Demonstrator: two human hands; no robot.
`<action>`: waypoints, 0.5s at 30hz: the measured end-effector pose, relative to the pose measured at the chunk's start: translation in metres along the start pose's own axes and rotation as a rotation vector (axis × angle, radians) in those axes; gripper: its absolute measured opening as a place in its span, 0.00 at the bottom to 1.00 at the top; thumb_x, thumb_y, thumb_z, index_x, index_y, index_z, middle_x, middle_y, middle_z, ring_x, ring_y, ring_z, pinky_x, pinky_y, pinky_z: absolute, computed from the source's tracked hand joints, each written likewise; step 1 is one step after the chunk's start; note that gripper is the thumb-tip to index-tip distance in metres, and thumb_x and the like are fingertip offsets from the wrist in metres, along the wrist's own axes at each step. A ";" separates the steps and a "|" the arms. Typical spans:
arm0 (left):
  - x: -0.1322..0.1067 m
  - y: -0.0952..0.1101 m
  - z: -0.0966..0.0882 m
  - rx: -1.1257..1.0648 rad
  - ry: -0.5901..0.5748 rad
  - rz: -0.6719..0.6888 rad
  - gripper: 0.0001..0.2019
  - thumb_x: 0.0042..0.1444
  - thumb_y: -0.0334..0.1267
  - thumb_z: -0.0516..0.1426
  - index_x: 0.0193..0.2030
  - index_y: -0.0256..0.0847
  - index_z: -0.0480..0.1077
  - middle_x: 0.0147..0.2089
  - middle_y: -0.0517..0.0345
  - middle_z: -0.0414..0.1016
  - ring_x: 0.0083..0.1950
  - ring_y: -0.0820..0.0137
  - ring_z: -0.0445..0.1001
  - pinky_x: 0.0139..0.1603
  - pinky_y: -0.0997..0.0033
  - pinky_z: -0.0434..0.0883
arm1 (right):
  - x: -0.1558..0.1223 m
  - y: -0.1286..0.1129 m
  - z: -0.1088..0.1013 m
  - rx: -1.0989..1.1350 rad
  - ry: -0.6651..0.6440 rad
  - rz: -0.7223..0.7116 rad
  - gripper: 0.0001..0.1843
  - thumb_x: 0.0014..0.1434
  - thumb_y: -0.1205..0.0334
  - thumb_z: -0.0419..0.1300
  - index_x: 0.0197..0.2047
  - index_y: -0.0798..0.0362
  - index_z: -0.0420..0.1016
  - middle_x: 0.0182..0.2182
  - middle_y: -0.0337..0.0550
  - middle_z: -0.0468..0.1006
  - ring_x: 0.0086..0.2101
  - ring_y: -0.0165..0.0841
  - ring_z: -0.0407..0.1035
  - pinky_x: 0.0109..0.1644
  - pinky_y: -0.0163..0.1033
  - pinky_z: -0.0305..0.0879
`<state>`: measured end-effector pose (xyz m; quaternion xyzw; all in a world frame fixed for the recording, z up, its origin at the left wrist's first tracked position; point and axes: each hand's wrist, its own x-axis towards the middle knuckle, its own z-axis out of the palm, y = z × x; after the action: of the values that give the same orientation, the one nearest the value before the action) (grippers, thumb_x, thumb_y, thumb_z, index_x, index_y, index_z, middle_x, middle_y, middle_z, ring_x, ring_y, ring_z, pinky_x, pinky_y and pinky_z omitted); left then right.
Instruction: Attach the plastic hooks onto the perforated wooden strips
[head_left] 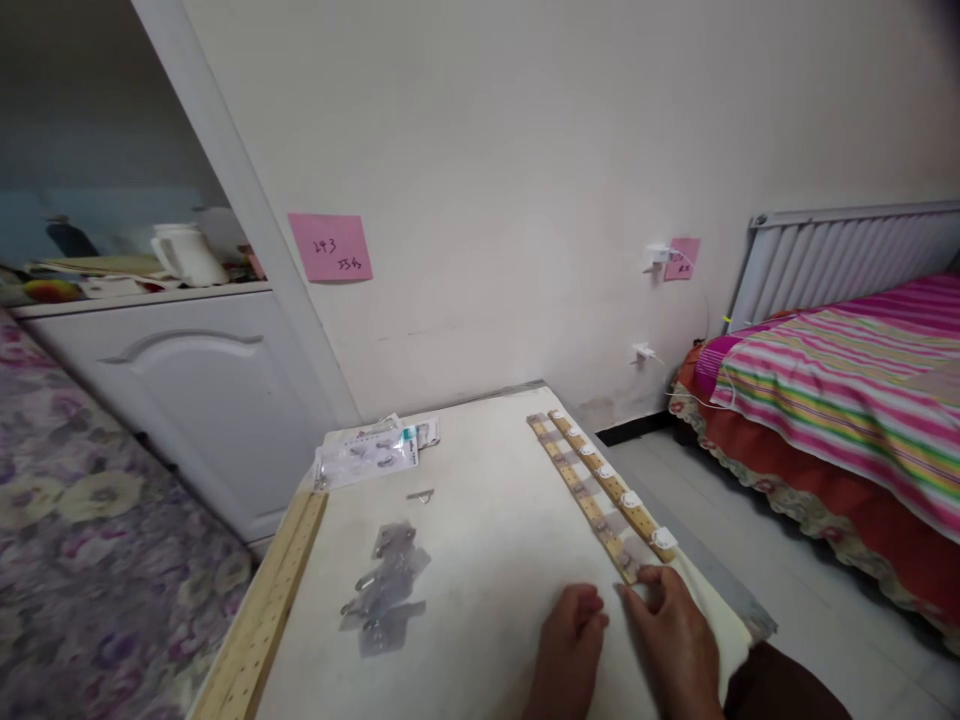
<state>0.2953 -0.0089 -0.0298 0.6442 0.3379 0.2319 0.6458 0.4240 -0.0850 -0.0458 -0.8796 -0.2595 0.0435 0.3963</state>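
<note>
The near end of the inner strip is met by the fingertips of the right hand, the nearer of the two; from that hand the strip is laid out towards 11 o'clock, its long axis running from 11 to 5. Thumb and forefinger are brought almost together there, but whether the strip, a clear hook or nothing is pinched cannot be told. The left hand is held loosely curled, not quite closed, with nothing seen in it; from it the strip's near end is found at about 1 o'clock.

Two strips are set side by side on the tabletop. On the outer strip six white hooks are counted; on the inner, about five or six clear hooks, blurred. At 10 o'clock from the left hand, at least four loose hooks are heaped. Beyond them are seen one metal piece and at least two overlapping packs.
</note>
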 end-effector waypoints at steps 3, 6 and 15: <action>0.018 0.004 0.018 -0.178 0.064 -0.108 0.15 0.46 0.37 0.59 0.42 0.37 0.68 0.44 0.48 0.74 0.48 0.62 0.73 0.49 0.65 0.69 | 0.001 -0.005 0.000 -0.054 -0.002 0.027 0.14 0.53 0.44 0.54 0.35 0.45 0.66 0.30 0.40 0.78 0.27 0.39 0.72 0.29 0.39 0.62; 0.027 0.007 0.026 -0.373 0.130 -0.218 0.16 0.43 0.39 0.61 0.40 0.37 0.67 0.39 0.52 0.73 0.41 0.64 0.75 0.44 0.66 0.69 | 0.001 -0.012 -0.003 -0.050 -0.026 0.057 0.14 0.53 0.44 0.52 0.32 0.45 0.64 0.29 0.38 0.76 0.28 0.38 0.71 0.31 0.39 0.61; 0.022 0.026 0.022 -0.892 0.063 -0.209 0.13 0.50 0.45 0.57 0.34 0.36 0.70 0.30 0.53 0.75 0.35 0.66 0.75 0.42 0.67 0.68 | -0.028 -0.036 0.005 0.065 0.037 -0.041 0.19 0.48 0.39 0.53 0.23 0.47 0.58 0.24 0.36 0.70 0.23 0.33 0.66 0.24 0.36 0.58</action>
<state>0.3293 -0.0057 -0.0082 0.2583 0.2876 0.3077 0.8694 0.3831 -0.0757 -0.0269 -0.8615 -0.2686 0.0275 0.4301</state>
